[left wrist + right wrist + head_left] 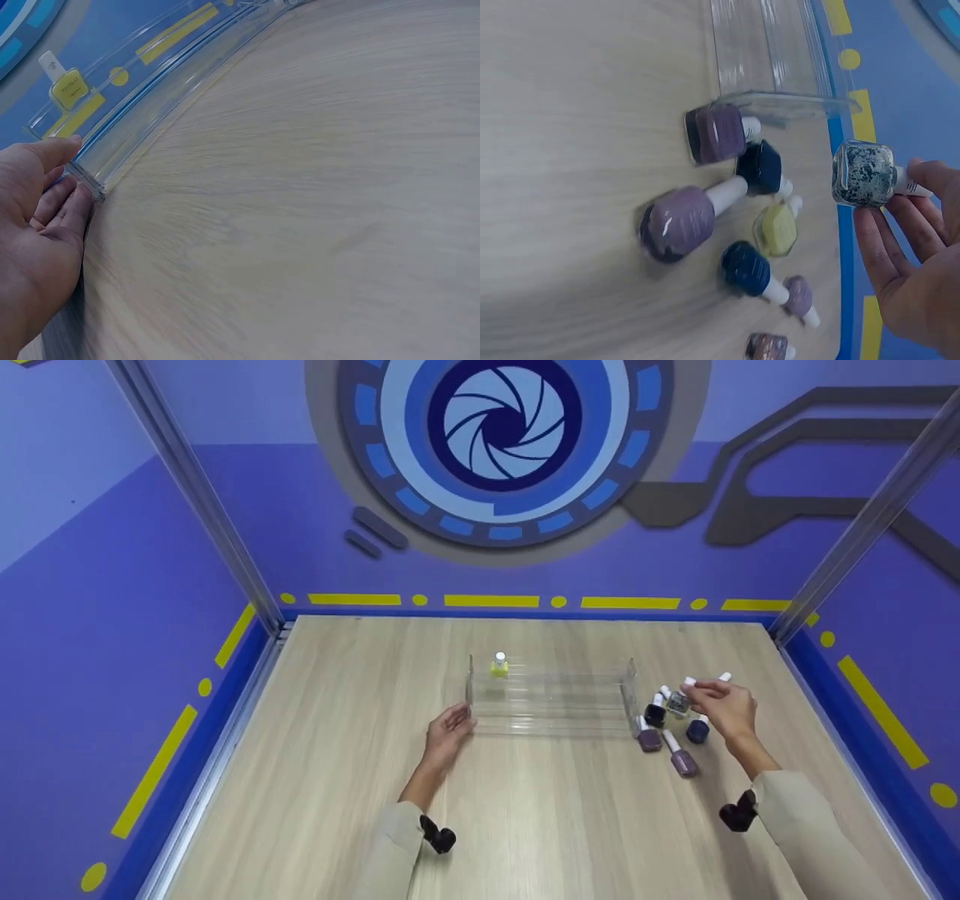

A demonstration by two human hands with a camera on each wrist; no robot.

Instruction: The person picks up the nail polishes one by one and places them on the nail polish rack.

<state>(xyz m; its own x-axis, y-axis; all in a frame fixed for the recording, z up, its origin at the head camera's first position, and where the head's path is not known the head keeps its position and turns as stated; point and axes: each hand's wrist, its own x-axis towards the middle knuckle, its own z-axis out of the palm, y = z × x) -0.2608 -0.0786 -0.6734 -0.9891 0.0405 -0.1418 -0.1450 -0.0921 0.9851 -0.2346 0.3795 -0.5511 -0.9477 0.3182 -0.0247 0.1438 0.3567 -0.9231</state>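
My right hand point(726, 709) pinches the white cap of a nail polish bottle with dark speckles point(865, 174) and holds it sideways, fingertips and thumb on the cap. My left hand point(448, 731) rests at the left end of a clear stepped display rack point(551, 727), thumb and relaxed fingers against its end panel point(86, 182). A yellow nail polish bottle point(499, 666) stands upright on the rack's back tier, at the left. Close by the right hand lie several bottles, among them a mauve one point(681, 223), a black one point(759, 166) and a dark blue one point(745, 267).
A purple-brown bottle point(716, 133) lies right at the rack's right end. Farther off are a pale yellow bottle point(777, 229), a small lilac one point(799, 295) and a glittery one point(766, 346). Printed panels point(247, 547) and metal posts point(195, 487) border the wooden table point(337, 682).
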